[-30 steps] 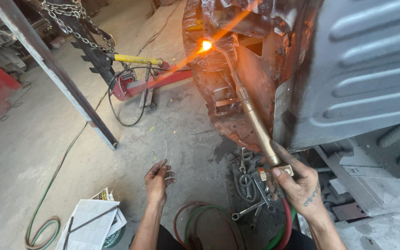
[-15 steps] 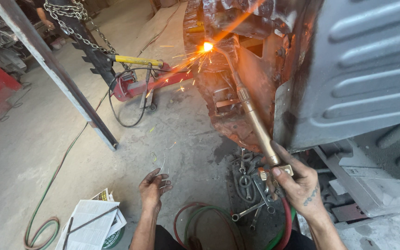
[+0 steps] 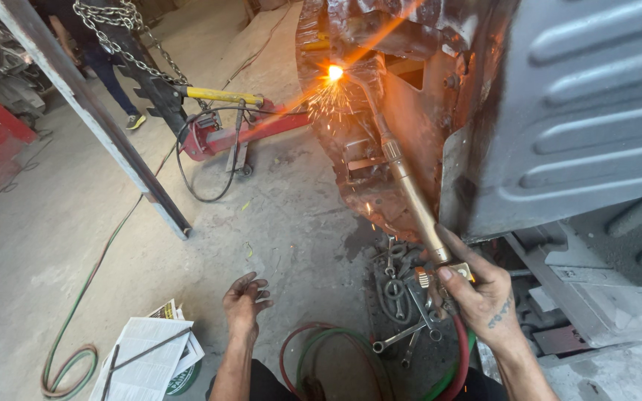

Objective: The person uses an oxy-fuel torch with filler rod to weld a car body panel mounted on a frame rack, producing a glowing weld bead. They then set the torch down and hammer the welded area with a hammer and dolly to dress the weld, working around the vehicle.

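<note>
My right hand point(image 3: 477, 293) grips the brass handle of a long cutting torch point(image 3: 410, 189) that slants up to the left. Its tip burns bright orange at a flame spot point(image 3: 334, 72) on the rusty metal body point(image 3: 380, 111), and sparks spray down and to the left. My left hand point(image 3: 245, 301) hangs low over the concrete floor, fingers loosely curled and apart, holding nothing. Red and green hoses point(image 3: 321, 356) loop on the floor between my arms.
Several wrenches point(image 3: 403, 297) lie under the torch. A grey ribbed panel point(image 3: 596, 111) fills the right. A slanted steel beam point(image 3: 91, 111), a chain point(image 3: 124, 37), a red jack with a yellow handle point(image 3: 224, 122) and a standing person point(image 3: 109, 74) are at left. Papers point(image 3: 146, 360) lie bottom left.
More sparks spray from the flame spot now. My left hand has shifted slightly on the floor side, fingers curling. The torch stays on the same spot.
</note>
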A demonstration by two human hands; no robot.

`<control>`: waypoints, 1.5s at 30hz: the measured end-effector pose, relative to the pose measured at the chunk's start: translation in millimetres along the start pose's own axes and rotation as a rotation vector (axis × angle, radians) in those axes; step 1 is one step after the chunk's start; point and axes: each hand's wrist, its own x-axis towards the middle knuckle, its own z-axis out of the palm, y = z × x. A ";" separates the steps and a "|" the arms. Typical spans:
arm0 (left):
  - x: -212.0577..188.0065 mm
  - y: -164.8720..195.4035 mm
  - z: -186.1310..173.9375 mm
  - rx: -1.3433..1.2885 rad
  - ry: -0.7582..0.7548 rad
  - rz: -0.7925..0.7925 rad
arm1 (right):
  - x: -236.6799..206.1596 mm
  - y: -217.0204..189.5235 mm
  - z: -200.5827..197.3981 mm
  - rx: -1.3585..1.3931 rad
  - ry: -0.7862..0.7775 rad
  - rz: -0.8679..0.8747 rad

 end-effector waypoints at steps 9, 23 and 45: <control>1.5 -0.3 -0.6 0.099 0.138 0.110 | 0.0 1.8 0.3 0.003 -0.002 0.001; 2.6 1.0 -0.8 0.098 0.083 0.074 | -2.8 -1.8 1.5 -0.007 -0.015 -0.019; 6.3 -0.4 -2.2 -0.068 0.071 0.251 | 0.1 -2.2 -0.8 0.008 -0.037 -0.016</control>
